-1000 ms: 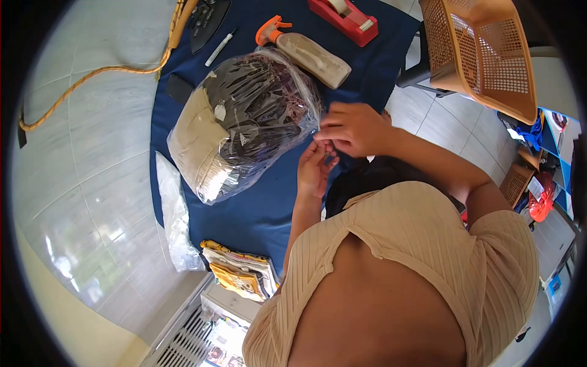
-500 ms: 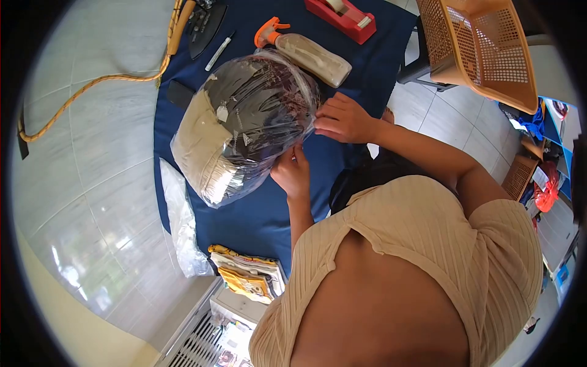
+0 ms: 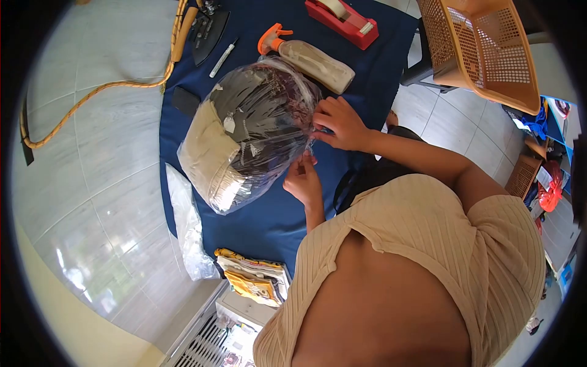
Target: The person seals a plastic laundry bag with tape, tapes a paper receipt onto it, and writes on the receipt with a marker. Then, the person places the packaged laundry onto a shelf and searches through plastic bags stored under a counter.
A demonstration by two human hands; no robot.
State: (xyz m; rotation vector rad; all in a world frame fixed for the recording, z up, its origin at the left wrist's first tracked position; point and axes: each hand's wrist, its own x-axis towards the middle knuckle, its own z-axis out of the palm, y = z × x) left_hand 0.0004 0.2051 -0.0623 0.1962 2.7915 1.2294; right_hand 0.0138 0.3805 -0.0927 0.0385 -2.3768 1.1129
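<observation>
A clear plastic bag (image 3: pixel 287 160) wraps a bundle of folded clothes, with cream fabric (image 3: pixel 208 144) at one side and dark fabric (image 3: pixel 260 104) beside it. My left hand (image 3: pixel 304 179) pinches the bag's near edge between thumb and fingers. Just above it, my right hand (image 3: pixel 340 125) has its fingers closed on the gathered plastic at the same edge. The bag rests on the dark blue cloth (image 3: pixel 251 229) covering the table.
Behind the bag lie a spray bottle (image 3: pixel 315 61) and a red tape dispenser (image 3: pixel 345 21). A pen (image 3: pixel 223 58), a dark phone-like slab (image 3: pixel 185 101) and an iron (image 3: pixel 209 37) are farther left. Plastic bags (image 3: pixel 186 223) and folded cloths (image 3: pixel 254 278) lie nearer me. An orange basket (image 3: pixel 449 46) stands right.
My left hand has shifted right and down along the bag's edge, drawing plastic out a little. My right hand stays at the edge. The whole view has shifted slightly.
</observation>
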